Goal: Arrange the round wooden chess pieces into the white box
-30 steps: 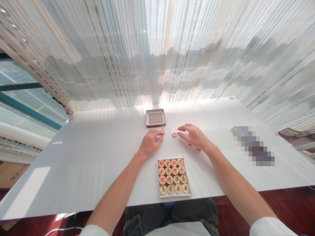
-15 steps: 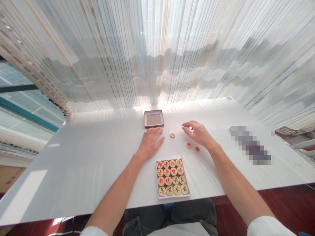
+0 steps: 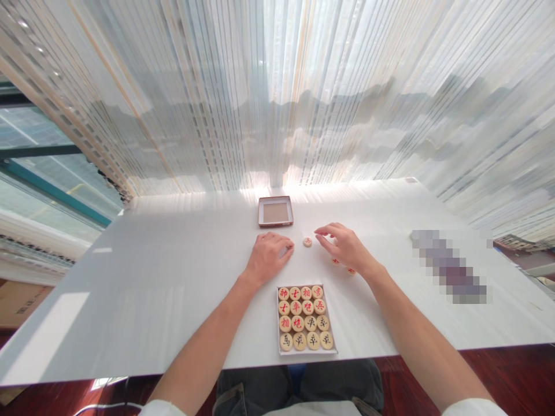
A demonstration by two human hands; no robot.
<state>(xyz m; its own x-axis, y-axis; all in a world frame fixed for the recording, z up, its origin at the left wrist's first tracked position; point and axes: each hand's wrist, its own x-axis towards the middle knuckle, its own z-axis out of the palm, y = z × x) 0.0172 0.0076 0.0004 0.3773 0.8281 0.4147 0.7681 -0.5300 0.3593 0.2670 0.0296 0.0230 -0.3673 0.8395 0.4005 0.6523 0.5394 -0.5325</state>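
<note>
My left hand (image 3: 271, 256) is closed in a pinch at the middle of the white table, its fingertips and thumb around a Chinese chess piece that is mostly hidden. A round wooden chess piece with a red character (image 3: 307, 242) lies between my two hands. Just right of that piece, my right hand (image 3: 344, 245) is open, thumb and fingers apart. Under and beside it, red-marked pieces (image 3: 335, 262) show only in part. Closer to me stands a shallow white box (image 3: 336, 352) filled with rows of red- and black-marked pieces.
An open box lid (image 3: 276, 226) with a brown inside lies beyond my left hand. A pixelated object (image 3: 448, 268) is on the right of the table (image 3: 151, 277). A striped sheer curtain (image 3: 277, 104) hangs along the far edge.
My left hand has drawn back from the lid, its fingers closing on the piece that lay there. My right hand has shifted left toward the single piece, now covering parts of the nearer pieces.
</note>
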